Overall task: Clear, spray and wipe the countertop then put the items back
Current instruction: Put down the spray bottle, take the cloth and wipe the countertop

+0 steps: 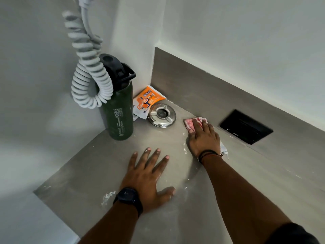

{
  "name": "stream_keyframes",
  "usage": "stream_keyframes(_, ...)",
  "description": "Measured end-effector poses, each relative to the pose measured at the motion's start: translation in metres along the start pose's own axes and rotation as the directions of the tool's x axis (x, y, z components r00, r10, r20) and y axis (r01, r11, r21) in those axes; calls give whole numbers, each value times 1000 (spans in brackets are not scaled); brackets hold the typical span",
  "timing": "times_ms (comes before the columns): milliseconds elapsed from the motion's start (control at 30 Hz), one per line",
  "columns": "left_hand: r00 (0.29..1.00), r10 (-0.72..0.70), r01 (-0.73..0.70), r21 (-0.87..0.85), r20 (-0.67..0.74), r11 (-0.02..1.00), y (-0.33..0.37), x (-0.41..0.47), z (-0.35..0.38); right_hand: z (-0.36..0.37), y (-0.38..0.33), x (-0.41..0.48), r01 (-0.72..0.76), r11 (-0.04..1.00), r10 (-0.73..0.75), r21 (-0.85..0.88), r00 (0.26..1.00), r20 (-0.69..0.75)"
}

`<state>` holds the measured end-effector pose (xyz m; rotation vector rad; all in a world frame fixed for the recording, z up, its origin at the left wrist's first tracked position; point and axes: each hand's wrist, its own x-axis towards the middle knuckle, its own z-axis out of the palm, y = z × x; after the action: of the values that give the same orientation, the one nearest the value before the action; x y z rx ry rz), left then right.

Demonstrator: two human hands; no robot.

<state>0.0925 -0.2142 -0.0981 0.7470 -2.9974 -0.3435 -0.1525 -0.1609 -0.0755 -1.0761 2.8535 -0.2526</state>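
Grey countertop (79, 173), white smears (108, 196): right hand (204, 138) flat, fingers straight, pressing red-white cloth (189, 123) near the back wall; left hand (147, 175) splayed flat, holds nothing. Green bottle (119, 117), Savlon sachet (146, 101), steel ashtray (161, 115) in back corner

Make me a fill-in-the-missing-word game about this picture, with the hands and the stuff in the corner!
1. The pink cloth lies under the right hand, and the left hand holds ____.
2. The tall bottle beside the coiled cord is dark ____.
3. The shiny ashtray sits right in front of an ____ packet.

Missing words: nothing; green; orange.
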Motion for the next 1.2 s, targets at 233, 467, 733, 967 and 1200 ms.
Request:
stream_keyframes(233, 1000, 16, -16, 10, 4, 1000, 1, 0, -4, 0, -4, 13, 123, 992, -123, -15, 992, 34)
stream_keyframes(467, 1000, 2, -2, 23, 13, 1000, 0, 1, -2, 2, -9, -11, 243, 970, -242, -6, 967, 77)
stream_keyframes(733, 999, -51, 52, 64, -16, 997, 5, -4, -9, 9, -35, -92, 357, 933, -360, 46, 925, 123)
stream_keyframes(967, 970, -243, 243, 9, -6, 970, 5, -10, -10, 10, -32, -108, 295, 954, -300, 60, 949, 101)
stream_keyframes(1200, 971, -238, 238, 27, 15, 971, 2, -4, -4, 7, -26, -65, 60, 997, -61, 41, 998, 11)
